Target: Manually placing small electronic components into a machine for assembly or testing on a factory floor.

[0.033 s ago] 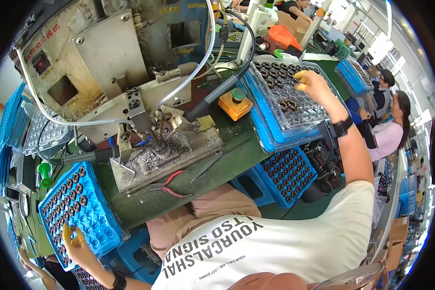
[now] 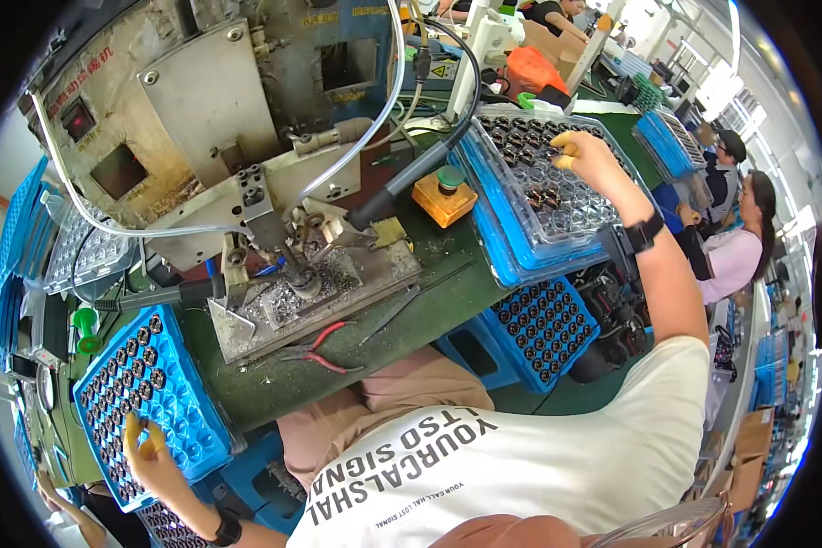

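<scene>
My left hand [image 2: 153, 464] is over a blue tray [image 2: 212, 437] of small round dark parts at the lower left, yellow covers on its fingertips. Its thumb and finger are bent together in a pinch; a dark spot shows between them, too small to name. My right hand [image 2: 594, 160], also with yellow fingertip covers, reaches over a clear plastic tray [image 2: 571, 239] on the right, partly filled with similar parts [image 2: 513, 135]. Its fingers curl in a pinch near the filled cups, and what they hold is hidden.
A metal press [image 2: 306, 274] strewn with shavings stands between the trays. Red-handled pliers [image 2: 318, 349] lie before it. An orange box with a green button [image 2: 446, 194] sits beside the clear tray. Another blue tray of parts [image 2: 546, 333] is lower right. Other people [image 2: 735, 247] sit farther right.
My left hand has moved slightly up and to the right over the blue tray. My right hand has shifted a little to the left over the clear tray.
</scene>
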The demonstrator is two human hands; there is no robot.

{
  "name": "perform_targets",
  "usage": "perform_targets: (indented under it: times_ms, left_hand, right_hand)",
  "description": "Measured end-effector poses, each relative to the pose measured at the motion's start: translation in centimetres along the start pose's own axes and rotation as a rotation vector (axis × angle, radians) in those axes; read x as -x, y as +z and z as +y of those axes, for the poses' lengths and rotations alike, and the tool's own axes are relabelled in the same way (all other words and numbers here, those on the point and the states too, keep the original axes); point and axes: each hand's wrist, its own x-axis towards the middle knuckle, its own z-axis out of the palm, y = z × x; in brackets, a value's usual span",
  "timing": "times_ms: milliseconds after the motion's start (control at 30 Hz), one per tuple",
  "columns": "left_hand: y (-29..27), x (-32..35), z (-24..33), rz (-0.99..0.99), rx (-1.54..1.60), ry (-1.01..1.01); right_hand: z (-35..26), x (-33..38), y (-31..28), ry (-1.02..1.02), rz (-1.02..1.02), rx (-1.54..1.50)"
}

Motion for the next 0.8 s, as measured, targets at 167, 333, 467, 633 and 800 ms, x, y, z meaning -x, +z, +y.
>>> perform_targets:
  times_ms: [167, 333, 467, 633, 800]
  left_hand:
    - [4.9, 1.1, 5.5, -0.222, 0.29, 0.051]
    - [6.3, 1.7, 6.2, -0.292, 0.322, 0.055]
    - [7.4, 1.5, 6.3, -0.296, 0.326, 0.049]
    - [7.4, 1.5, 6.8, -0.31, 0.359, 0.058]
    - [7.2, 1.6, 6.7, -0.307, 0.386, 0.069]
  right_hand:
    - [1.2, -1.9, 1.3, 0.028, -0.134, -0.05]
    - [-2.5, 0.6, -0.4, -0.158, 0.117, 0.051]
    - [-11.5, 6.8, 0.0, -0.421, 0.301, -0.035]
    - [-17.5, 12.9, 7.4, -0.784, 0.141, -0.178]
    - [-21.0, 15.3, 14.9, -0.814, 0.082, -0.351]
